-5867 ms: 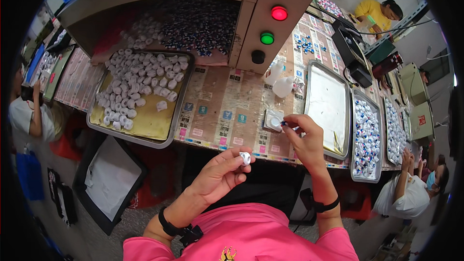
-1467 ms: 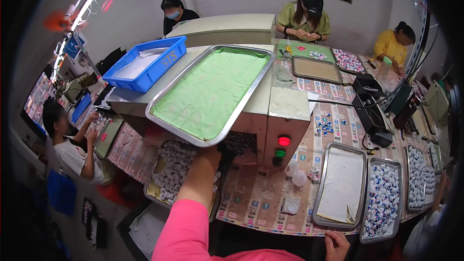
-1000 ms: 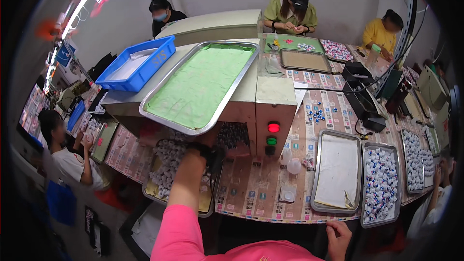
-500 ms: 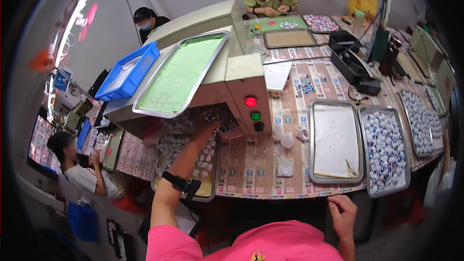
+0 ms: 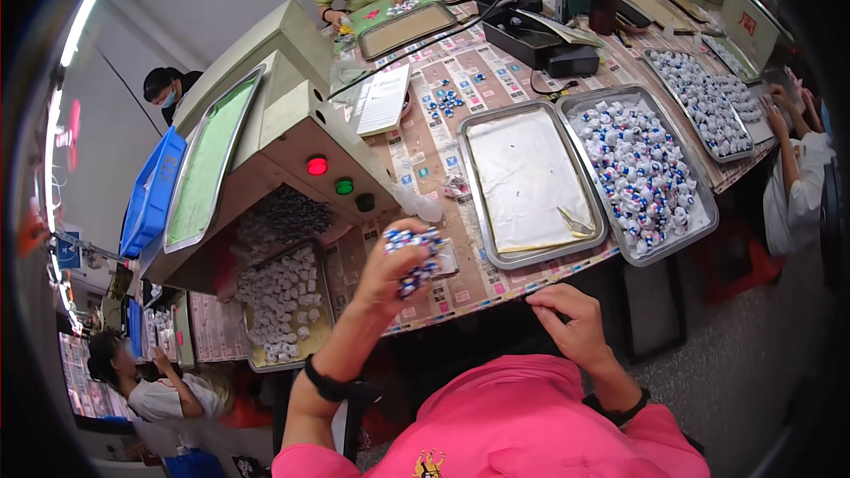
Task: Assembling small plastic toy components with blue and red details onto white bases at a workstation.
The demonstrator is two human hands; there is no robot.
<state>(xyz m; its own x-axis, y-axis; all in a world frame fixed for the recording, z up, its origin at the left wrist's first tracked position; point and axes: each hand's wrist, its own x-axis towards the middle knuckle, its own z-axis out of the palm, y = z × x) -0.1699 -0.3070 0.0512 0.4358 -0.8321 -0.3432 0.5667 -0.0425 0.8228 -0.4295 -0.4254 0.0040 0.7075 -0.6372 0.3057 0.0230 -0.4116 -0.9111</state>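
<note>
In the head view, small blue-and-white pieces (image 5: 423,265) could drop, because they are heaped past the fingers of the left hand (image 5: 382,273), which is closed around a full handful. This handful is to the left of the lined tray (image 5: 551,252), well apart from the right hand (image 5: 571,323). The right hand, in front of the lined tray, is loosely curled; whether it holds something, one cannot tell.

Blue bin (image 5: 158,188) beside green-lined tray (image 5: 211,159)
</note>
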